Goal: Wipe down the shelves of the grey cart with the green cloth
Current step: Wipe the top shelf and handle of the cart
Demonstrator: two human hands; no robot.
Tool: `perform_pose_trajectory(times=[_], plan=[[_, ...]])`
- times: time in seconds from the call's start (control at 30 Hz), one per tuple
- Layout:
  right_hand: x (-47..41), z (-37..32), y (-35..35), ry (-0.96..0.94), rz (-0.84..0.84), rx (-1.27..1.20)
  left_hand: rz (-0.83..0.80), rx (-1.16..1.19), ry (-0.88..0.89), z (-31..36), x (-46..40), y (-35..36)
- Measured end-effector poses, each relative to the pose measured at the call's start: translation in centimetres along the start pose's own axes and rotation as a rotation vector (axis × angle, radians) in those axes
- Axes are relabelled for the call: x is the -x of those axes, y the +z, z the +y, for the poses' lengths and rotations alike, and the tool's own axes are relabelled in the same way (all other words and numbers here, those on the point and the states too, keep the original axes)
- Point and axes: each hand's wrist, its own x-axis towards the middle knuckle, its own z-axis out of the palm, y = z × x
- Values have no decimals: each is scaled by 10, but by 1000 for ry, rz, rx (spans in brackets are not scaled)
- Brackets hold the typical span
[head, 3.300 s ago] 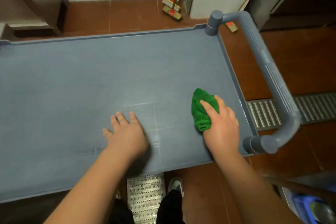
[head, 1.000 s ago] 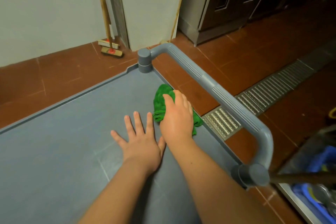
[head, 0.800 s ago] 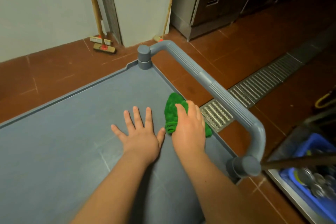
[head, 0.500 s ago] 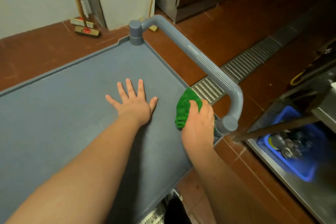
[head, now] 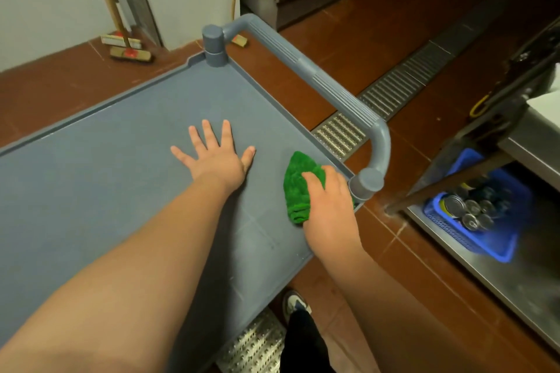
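Your green cloth [head: 298,188] bunched right of frame centre on the grey cart [head: 121,166] top shelf, beside the handle post, your right hand [head: 328,206] gripping it, your left hand [head: 216,157] spread flat, fingers straight, at centre.

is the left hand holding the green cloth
No, the left hand lies flat with fingers spread on the grey plastic cart shelf, while the right hand presses the crumpled green cloth.

One head-worn camera looks steeply down, close over the grey cart [head: 121,191].
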Motion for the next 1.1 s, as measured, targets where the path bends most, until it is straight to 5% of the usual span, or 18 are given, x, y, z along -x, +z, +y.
perform_pose_trajectory(times=[0.2, 0.4, 0.77, 0.93, 1.1], plan=[[7, 3, 3, -10, 20, -32, 179, 91, 246, -22, 63, 6], [-9, 3, 4, -61, 24, -55, 34, -39, 181, -52, 118, 21], [38, -18, -7, -224, -166, -193, 102, -80, 187, -59, 120, 17], [16, 2, -22, -177, -180, -137, -70, 25, 306, -92, 108, -4], [29, -6, -6, -124, -139, -105, -46, -67, 57, -169, 134, -11]])
